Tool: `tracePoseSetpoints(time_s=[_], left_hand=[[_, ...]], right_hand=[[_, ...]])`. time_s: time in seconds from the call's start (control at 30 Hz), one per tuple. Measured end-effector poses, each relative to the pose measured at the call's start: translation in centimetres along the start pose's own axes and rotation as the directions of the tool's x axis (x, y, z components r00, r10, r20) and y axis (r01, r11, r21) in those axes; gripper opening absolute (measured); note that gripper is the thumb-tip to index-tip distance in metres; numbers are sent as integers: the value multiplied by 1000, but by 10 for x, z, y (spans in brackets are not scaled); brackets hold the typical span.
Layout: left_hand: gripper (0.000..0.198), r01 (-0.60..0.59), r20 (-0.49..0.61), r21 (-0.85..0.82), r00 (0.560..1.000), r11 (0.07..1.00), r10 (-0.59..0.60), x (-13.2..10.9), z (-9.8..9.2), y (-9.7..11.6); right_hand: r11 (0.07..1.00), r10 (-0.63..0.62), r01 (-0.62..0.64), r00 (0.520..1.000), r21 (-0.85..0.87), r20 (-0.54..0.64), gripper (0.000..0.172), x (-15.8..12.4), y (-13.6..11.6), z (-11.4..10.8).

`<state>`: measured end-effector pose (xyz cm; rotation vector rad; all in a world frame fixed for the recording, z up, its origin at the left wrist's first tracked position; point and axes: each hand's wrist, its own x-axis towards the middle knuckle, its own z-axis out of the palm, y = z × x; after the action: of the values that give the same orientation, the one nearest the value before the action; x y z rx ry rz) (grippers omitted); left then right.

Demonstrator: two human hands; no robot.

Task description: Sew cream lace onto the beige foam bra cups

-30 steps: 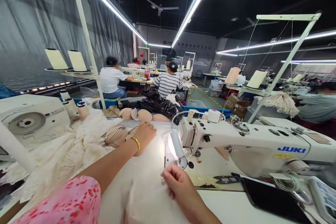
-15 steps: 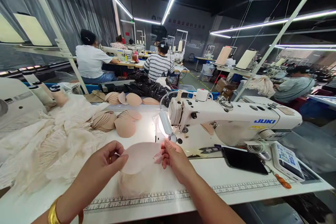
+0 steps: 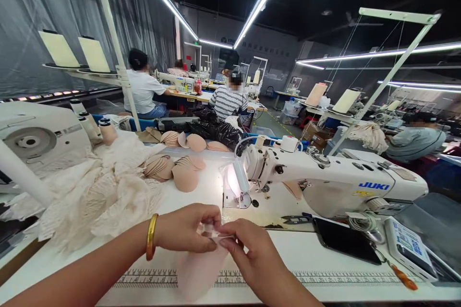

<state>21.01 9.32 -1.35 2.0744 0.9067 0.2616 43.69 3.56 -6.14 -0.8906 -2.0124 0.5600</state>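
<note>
Head view: white table [image 3: 313,254] beneath, dim room [image 3: 207,21] beyond the fingers [image 3: 234,227]; left hand [image 3: 187,228] and right hand [image 3: 257,249] pinch thin, pale fabric [image 3: 198,273].

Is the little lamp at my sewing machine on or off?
On: the lamp casts a bright white glow beside the sewing machine.

Head-worn view — facing forward, angled down, close above white table [image 3: 306,249]
</note>
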Motion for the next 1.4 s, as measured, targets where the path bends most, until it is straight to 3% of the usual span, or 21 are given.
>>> tracePoseSetpoints(time_s=[0.03,0.1,0.17,0.23,0.27,0.3,0.37,0.43,0.57,0.73,0.97,1.17,1.3,1.4], left_hand=[[18,15,-2,-15,1000,1000,-15,3,-3,-1],[18,3,-108,24,994,1000,0,4,-7,-5],[14,-100,-280,228,946,968,164,2,-11,-9],[16,-193,-339,560,834,806,435,-1,-12,-13],[21,-201,-306,698,783,687,541,-1,-11,-16],[24,-197,-251,784,767,589,591,-1,-8,-19],[20,-214,-129,837,817,504,561,3,2,-24],[24,-270,-31,805,870,529,491,15,14,-26],[25,-342,18,777,851,528,525,53,31,-31],[30,-251,-49,826,860,504,509,87,41,-55],[29,-265,-132,739,844,620,519,85,48,-62],[27,-159,-218,747,859,646,464,86,50,-55],[25,-242,-179,708,847,664,500,82,51,-54],[23,-317,-150,677,824,665,546,80,52,-52]], right_hand=[[996,-66,64,997,-65,-43,18,0,0,-2],[977,-150,127,980,-172,-132,23,3,2,-4],[960,-192,141,961,-242,-199,28,9,6,-3],[935,-236,167,951,-312,-201,31,15,16,1],[910,-257,184,953,-371,-158,32,18,24,2],[876,-270,205,959,-437,-90,33,20,34,4],[793,-267,269,960,-546,85,31,22,58,3],[745,-248,342,939,-573,238,25,22,82,-2],[763,-213,394,902,-513,375,24,21,113,-20],[833,-197,321,933,-450,300,31,16,121,-41],[858,-95,212,960,-467,263,31,10,120,-47],[855,27,123,960,-504,280,35,16,116,-39],[856,60,105,952,-506,300,23,15,108,-36],[869,22,134,951,-476,308,23,10,104,-38]])
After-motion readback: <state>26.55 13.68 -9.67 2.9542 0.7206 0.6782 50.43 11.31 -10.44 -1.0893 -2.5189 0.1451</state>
